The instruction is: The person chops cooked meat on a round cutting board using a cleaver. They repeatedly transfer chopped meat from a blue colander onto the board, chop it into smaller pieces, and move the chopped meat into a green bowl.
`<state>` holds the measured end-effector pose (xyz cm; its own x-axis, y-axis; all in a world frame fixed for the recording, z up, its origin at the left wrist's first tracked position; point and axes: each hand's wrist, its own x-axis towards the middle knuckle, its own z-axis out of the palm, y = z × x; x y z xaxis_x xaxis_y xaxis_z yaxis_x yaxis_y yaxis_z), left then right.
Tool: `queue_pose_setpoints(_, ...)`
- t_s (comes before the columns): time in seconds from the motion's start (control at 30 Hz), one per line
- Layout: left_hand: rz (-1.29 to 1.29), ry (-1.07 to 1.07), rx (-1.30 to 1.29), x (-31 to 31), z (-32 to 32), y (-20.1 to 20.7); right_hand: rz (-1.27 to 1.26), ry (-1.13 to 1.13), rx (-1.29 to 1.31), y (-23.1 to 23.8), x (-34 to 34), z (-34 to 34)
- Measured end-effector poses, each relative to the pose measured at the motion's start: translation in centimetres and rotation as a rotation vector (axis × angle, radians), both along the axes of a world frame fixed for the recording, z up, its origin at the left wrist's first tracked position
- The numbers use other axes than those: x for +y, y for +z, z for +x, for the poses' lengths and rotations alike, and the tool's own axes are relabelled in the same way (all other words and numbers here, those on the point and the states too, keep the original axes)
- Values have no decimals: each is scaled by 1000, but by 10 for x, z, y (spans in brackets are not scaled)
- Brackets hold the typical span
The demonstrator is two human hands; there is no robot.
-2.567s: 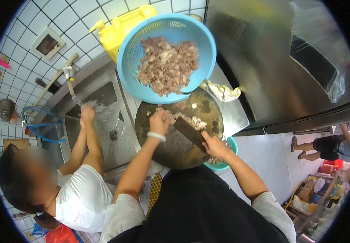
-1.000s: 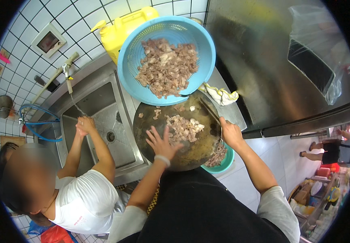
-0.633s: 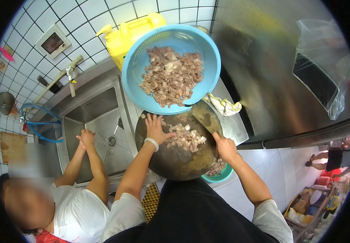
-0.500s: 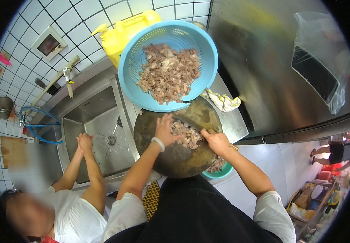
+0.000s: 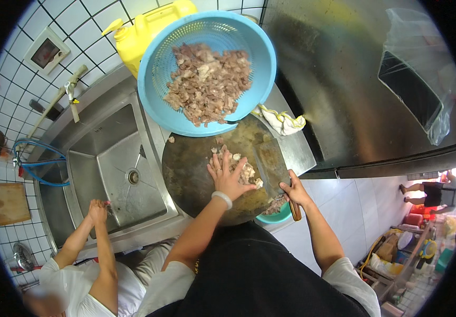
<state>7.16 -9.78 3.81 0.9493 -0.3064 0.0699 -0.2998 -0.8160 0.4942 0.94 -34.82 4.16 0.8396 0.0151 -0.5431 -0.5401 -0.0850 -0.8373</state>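
My left hand [image 5: 228, 177] lies with spread fingers over chopped meat [image 5: 246, 173] on a round, dark, stained chopping board [image 5: 191, 171]. A pale bangle circles that wrist. At the board's right edge, my right hand [image 5: 295, 191] is closed on a cleaver [image 5: 271, 165]. Its wide dark blade rests low over the board to the right of the meat, and its wooden handle points toward me past the edge. Beyond the board stands a large blue perforated basin [image 5: 151, 100] heaped with cut meat [image 5: 209, 84]. A green bowl [image 5: 278, 215] with more meat shows partly beneath the board.
On the left is a steel sink [image 5: 117, 158], where a co-worker's clasped hands [image 5: 97, 211] hang over the near rim. A yellow jug [image 5: 146, 31] stands behind the basin. A white cloth [image 5: 280, 121] lies beside the board, next to a large steel panel [image 5: 333, 79].
My right hand has drawn the cleaver away from the meat toward the board's right edge and turned it. My left hand has spread over the meat. The view has shifted slightly.
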Motion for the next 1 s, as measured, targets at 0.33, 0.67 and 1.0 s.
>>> queue_pose_setpoints(0.33, -152, 154, -152, -9, -4, -7, 72, 113, -30, 1, 81, 12)
queue_pose_setpoints(0.67, -463, 163, -465, -18, -23, 16, 2, 139, -198, 20, 103, -23)
queue_pose_setpoints(1.0, -780, -19, -282, -169, -138, 6, -375, -14, -87, 58, -29, -164)
